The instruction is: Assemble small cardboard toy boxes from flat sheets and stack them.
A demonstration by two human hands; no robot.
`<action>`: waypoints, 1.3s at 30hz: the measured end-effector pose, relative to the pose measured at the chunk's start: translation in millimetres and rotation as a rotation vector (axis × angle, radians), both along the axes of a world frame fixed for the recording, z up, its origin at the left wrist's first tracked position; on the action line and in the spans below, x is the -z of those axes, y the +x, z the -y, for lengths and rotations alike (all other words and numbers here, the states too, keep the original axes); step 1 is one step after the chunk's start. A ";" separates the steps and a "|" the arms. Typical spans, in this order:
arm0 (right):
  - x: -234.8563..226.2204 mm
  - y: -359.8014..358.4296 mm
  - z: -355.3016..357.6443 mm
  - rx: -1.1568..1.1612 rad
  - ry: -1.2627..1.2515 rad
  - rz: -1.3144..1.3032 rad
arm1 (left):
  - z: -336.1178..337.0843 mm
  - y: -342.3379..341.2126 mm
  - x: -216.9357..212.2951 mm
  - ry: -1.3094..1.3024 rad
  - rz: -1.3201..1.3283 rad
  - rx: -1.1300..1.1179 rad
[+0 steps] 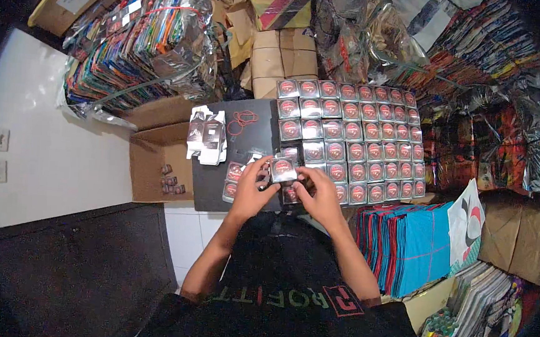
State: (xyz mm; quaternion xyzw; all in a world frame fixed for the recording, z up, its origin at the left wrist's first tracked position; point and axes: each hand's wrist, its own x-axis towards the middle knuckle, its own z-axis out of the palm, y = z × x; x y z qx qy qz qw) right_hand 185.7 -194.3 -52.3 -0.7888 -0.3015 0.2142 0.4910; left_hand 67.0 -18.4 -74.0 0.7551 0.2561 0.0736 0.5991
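Between my two hands is a small square box [283, 169] with a clear top and a round red item showing inside. My left hand [255, 189] grips its left side with bent fingers. From the right, my right hand [318, 195] holds the opposite edge with thumb and fingers. Rows of similar boxes [359, 151] cover the right part of the dark table [209, 186]. Beside my left hand sit a few more red-topped boxes [232, 181], partly covered by it. Another box [290, 195] shows just beneath the held one.
Flat white and dark cartons [208, 136] lie at the table's left, near red rubber bands [243, 121]. An open cardboard box [152, 154] on the left contains several small dark pieces. Bundled stacks [425, 239] and wrapped packages [284, 57] crowd the right and back.
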 end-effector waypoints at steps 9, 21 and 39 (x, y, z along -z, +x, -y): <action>19.0 19.9 -13.8 0.048 -0.121 0.348 | -1.6 34.7 41.8 0.117 0.073 -0.016; 22.0 28.7 -17.5 0.025 -0.137 0.361 | 4.7 50.1 58.9 0.099 0.071 -0.085; 21.6 32.5 -15.3 0.004 -0.135 0.363 | 2.8 53.6 71.0 0.150 0.065 -0.085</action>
